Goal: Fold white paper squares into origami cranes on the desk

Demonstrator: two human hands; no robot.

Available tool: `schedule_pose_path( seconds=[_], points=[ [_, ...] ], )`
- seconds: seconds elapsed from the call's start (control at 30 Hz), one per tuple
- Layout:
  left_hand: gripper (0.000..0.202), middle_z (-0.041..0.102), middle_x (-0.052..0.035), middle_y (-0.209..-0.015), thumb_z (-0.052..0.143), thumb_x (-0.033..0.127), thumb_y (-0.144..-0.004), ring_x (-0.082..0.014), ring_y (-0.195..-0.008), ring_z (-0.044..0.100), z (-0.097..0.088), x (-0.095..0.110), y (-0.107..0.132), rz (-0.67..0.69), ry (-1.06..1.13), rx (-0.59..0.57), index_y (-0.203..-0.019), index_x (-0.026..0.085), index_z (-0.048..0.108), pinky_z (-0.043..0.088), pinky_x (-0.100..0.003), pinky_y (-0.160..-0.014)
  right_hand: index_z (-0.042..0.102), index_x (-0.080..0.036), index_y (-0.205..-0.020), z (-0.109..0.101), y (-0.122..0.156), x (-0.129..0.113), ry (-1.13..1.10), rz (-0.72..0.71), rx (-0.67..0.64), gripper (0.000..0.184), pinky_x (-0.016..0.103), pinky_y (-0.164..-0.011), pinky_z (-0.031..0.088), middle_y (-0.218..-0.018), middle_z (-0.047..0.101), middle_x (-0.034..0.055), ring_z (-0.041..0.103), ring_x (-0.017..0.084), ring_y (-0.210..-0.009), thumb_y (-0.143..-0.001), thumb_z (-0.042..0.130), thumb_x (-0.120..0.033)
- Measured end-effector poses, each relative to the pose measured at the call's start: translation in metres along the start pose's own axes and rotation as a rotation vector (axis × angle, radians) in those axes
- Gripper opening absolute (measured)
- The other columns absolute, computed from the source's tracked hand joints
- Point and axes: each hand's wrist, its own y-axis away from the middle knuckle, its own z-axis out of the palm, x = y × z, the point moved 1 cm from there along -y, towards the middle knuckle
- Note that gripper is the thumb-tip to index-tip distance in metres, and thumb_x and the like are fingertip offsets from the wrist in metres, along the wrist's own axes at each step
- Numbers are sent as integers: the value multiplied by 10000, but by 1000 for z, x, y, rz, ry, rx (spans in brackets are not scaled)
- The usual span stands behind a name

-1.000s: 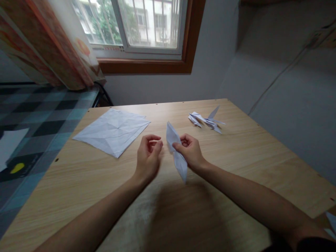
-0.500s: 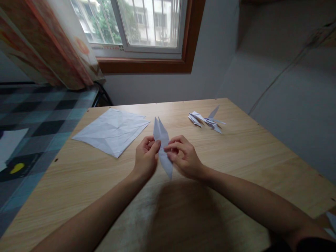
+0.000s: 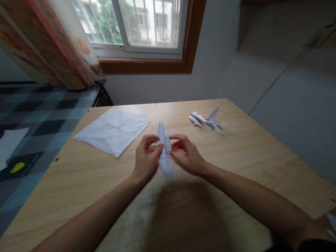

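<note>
A slim, pointed piece of folded white paper [image 3: 166,164] is held above the table, its split tips pointing away from me. My left hand [image 3: 148,154] pinches its left edge, thumb on top and fingers curled beneath. On the opposite edge, the thumb and index finger of my right hand [image 3: 187,154] close against the paper near its middle. The other right fingers curl in behind, partly hidden. Beyond my left hand, creased white sheets [image 3: 112,131] lie flat on the tabletop.
Folded white paper figures [image 3: 207,120] sit toward the back right of the wooden table [image 3: 244,168]. A checked cloth [image 3: 52,112] covers a surface at the left, with white paper [image 3: 12,143] on it. A window [image 3: 152,24] and a curtain [image 3: 57,42] are behind.
The folded paper has turned slightly more upright and shifted a little toward me. My right fingers have moved from over its face to its right edge. The left hand keeps its pinch.
</note>
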Motion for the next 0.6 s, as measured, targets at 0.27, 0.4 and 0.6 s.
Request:
schedule_pose_path(
  seconds=[0.27, 0.4, 0.6],
  points=[
    [237, 690, -64, -982, 746, 228, -732, -165, -823, 643, -7, -10, -1, 125, -211, -4, -963, 182, 766, 500, -262, -681, 657, -262, -1124, -1, 0, 2, 80, -4, -39, 361, 348, -853, 558, -1255, 534, 69, 613, 165, -985, -813, 584, -91],
    [309, 713, -54, -848, 772, 246, -694, -171, -729, 658, -4, -11, 1, -52, -40, -71, -991, 175, 731, 505, -274, -640, 672, -247, -1064, 3, 0, 9, -134, 158, -65, 280, 323, -821, 557, -1055, 681, 32, 655, 172, -927, -816, 599, -137],
    [191, 656, 2, -632, 734, 250, -676, -130, -569, 567, -5, 1, -2, -111, -43, -121, -850, 171, 726, 435, -240, -551, 689, -219, -858, 2, 0, 13, -230, 252, 52, 123, 277, -704, 533, -826, 685, -4, 639, 147, -739, -740, 720, -199]
  ],
)
